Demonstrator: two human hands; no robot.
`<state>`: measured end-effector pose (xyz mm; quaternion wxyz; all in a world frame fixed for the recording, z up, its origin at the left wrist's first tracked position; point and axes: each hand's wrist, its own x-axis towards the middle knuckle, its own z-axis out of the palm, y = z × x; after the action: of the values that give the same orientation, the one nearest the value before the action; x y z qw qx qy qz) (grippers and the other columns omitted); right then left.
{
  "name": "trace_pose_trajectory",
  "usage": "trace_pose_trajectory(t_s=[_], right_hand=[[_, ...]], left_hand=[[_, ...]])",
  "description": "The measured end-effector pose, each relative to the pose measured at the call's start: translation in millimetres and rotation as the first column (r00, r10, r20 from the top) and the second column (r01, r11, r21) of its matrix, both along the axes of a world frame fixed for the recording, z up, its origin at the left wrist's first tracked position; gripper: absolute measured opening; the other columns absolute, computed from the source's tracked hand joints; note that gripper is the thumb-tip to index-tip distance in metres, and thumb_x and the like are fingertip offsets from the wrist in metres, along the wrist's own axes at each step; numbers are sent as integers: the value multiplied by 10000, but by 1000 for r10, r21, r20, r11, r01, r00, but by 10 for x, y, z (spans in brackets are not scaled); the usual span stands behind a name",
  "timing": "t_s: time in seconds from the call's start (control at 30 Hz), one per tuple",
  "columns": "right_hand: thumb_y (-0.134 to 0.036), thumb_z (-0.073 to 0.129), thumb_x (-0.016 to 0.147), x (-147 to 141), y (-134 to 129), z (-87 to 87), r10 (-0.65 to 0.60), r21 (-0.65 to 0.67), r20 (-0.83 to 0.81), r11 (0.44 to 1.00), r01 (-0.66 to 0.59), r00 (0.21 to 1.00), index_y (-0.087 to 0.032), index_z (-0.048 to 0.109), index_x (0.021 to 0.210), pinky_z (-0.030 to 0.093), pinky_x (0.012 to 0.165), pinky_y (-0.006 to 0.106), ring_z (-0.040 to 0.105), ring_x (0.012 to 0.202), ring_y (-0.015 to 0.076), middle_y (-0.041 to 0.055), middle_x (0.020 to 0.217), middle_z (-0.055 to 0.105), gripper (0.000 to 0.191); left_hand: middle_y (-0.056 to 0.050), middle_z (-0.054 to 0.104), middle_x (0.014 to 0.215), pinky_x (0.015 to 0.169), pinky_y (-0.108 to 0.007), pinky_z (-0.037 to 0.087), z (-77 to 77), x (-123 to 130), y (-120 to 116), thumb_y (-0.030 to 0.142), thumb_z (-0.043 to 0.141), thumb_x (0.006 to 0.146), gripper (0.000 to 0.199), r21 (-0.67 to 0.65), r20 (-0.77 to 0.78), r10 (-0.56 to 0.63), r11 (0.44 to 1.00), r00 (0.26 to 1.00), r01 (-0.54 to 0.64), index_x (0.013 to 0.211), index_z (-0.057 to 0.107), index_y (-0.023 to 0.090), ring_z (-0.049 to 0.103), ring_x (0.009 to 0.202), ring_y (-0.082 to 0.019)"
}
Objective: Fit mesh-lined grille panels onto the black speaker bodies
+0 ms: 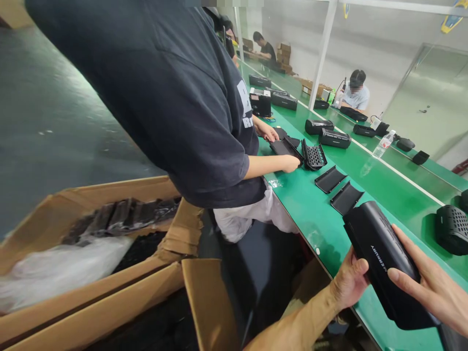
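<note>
A black speaker housing [376,258] with white MERKURY lettering is tilted above the green bench at the lower right. My left hand [351,279] grips its near side, thumb pressed against the shell. On the other side my right hand [427,280] wraps round it, with thumb and fingers on its surface. Whether anything sits inside the housing is hidden from me. Just beyond it lie two curved black panels [346,197], and farther off stands a perforated black grille part [314,155].
A co-worker in a dark shirt [175,97] stands close on the left, both hands on a black panel [283,147]. Open cardboard boxes [208,292] with bagged black parts fill the lower left. Several finished-looking speakers [334,138] and a water bottle [383,144] stand along the bench [398,175].
</note>
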<state>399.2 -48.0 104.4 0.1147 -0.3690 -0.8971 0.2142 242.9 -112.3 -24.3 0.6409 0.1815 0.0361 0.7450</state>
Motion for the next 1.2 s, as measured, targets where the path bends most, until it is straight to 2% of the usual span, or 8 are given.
trace_pose_trajectory(t_s=[0.17, 0.33, 0.53, 0.67, 0.8, 0.97, 1.1, 1.2], right_hand=[[-639, 610, 988, -63, 26, 51, 0, -32, 65, 999, 3, 998, -360, 286, 1735, 598, 1065, 556, 656, 1358, 412, 101, 1573, 613, 861], [-698, 606, 977, 16, 95, 129, -3, -190, 64, 982, 15, 998, -381, 238, 1734, 458, 1200, 623, 528, 1487, 411, 90, 1708, 451, 900], [-751, 794, 805, 125, -257, -468, -224, 39, -379, 965, 258, 898, -313, 255, 1697, 443, 1181, 669, 432, 1522, 468, 173, 1703, 371, 1131], [-623, 826, 826, 0, -326, -770, -207, 195, -498, 920, 341, 842, -260, 465, 1507, 452, 1145, 660, 562, 1382, 440, 169, 1486, 557, 851], [-564, 824, 850, 35, -238, -700, -184, 140, -482, 949, 282, 857, -264, 466, 1469, 477, 1125, 615, 562, 1383, 419, 166, 1487, 547, 775], [-581, 841, 836, 77, -265, -677, -160, 121, -512, 959, 255, 844, -284, 373, 1525, 363, 1196, 682, 391, 1525, 447, 194, 1637, 366, 885], [-476, 845, 848, 37, -328, -687, -160, 171, -606, 930, 324, 779, -281, 445, 1442, 374, 1170, 689, 472, 1450, 433, 179, 1521, 474, 743], [-435, 833, 856, 103, -355, -581, -134, 175, -625, 936, 305, 769, -286, 485, 1414, 411, 1153, 647, 514, 1414, 417, 165, 1482, 519, 674]], left_hand=[[-137, 748, 1354, 1061, -521, 533, -22, -3, 36, 542, 956, 700, 819, 2, -7, -22, 1000, 1000, 22, 1412, 654, 270, 691, 1274, -404], [-142, 757, 1335, 1056, -542, 541, 83, -82, 97, 485, 947, 704, 820, -34, -10, -32, 999, 999, 31, 1429, 644, 252, 691, 1265, -414], [-108, 734, 1397, 1092, -552, 526, 118, -209, 182, 458, 942, 708, 887, -83, -12, 57, 995, 998, -57, 1501, 579, 295, 694, 1267, -389], [-120, 766, 1330, 1091, -551, 529, 87, -199, 206, 483, 934, 721, 889, -152, -64, 59, 986, 996, -68, 1504, 574, 260, 708, 1246, -389], [-114, 782, 1297, 1101, -555, 525, 113, -179, 210, 470, 918, 738, 861, -182, -103, 65, 980, 993, -83, 1498, 577, 252, 712, 1246, -384], [-122, 810, 1214, 1122, -580, 514, 149, -120, 249, 503, 911, 725, 845, -208, -140, 82, 972, 987, -110, 1463, 614, 219, 711, 1252, -402], [-132, 799, 1250, 1139, -592, 506, 159, -143, 304, 525, 913, 710, 879, -159, -201, 30, 985, 979, -63, 1473, 612, 209, 691, 1286, -416], [-133, 774, 1316, 1152, -603, 498, 217, -392, 356, 570, 943, 669, 975, -96, -329, -17, 995, 944, -16, 1511, 585, 233, 651, 1345, -432]])
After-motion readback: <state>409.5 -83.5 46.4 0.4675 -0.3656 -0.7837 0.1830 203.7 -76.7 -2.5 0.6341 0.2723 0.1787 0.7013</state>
